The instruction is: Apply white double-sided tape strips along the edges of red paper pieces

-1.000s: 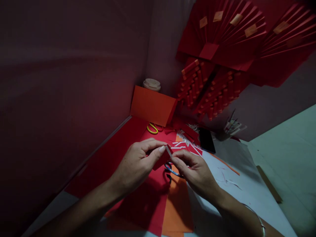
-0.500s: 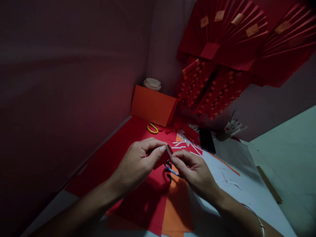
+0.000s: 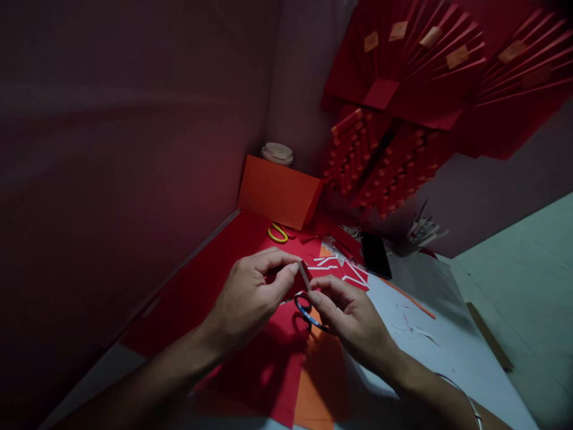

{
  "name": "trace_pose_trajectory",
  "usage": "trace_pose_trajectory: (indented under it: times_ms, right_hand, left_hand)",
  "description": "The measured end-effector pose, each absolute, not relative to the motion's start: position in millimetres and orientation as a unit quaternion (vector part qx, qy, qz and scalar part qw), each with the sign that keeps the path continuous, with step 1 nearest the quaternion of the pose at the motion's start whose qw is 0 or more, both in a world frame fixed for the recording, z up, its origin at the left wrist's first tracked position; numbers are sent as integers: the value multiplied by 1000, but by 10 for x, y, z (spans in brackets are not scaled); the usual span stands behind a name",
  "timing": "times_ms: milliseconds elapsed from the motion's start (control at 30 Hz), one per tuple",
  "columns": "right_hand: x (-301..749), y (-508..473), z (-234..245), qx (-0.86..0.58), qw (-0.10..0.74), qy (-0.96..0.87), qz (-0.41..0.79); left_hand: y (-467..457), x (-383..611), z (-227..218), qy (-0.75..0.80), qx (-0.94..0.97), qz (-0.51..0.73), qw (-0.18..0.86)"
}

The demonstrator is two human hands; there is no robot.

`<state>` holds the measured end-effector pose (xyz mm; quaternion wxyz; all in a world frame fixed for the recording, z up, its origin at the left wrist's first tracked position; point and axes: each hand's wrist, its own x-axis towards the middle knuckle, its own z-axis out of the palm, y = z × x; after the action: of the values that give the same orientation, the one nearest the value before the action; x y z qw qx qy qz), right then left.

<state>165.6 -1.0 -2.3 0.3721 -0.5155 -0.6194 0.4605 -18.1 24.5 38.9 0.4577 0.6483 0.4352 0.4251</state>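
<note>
Between thumb and fingers of my left hand is a small folded piece of red paper, with a narrow white strip along its edge. My right hand has its thumb and index finger pinched at the lower end of that strip. Beneath these fingers hangs a blue and black loop; whether it is a scissors handle or a tape ring I cannot tell. Below the hands lie a red paper sheet and an orange one.
Behind my hands are yellow-handled scissors, red pieces with white strips, and a phone. A folded orange card stands before a lidded cup. Red paper fans and firecracker shapes hang on the wall.
The white strip's lower end and my right fingertips have shifted slightly down. The blue and black loop has swung a little left and shows more fully.
</note>
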Motion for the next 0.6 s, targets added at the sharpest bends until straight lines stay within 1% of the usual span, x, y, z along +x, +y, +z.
trace_pose_trajectory:
  times_ms: [100, 200, 433, 600]
  right_hand:
    - [1628, -32, -25, -504, 383, -587, 505]
    - [1611, -54, -9, -501, 388, -566, 527]
    - [1609, -111, 66, -504, 386, -556, 536]
    - [1603, -116, 37, -509, 399, -556, 522]
  left_hand:
    - [259, -186, 376, 448, 661, 434, 417]
    - [272, -192, 367, 460, 659, 440, 401]
    - [284, -190, 367, 495, 583, 434, 475]
    - [310, -189, 343, 494, 585, 457, 453]
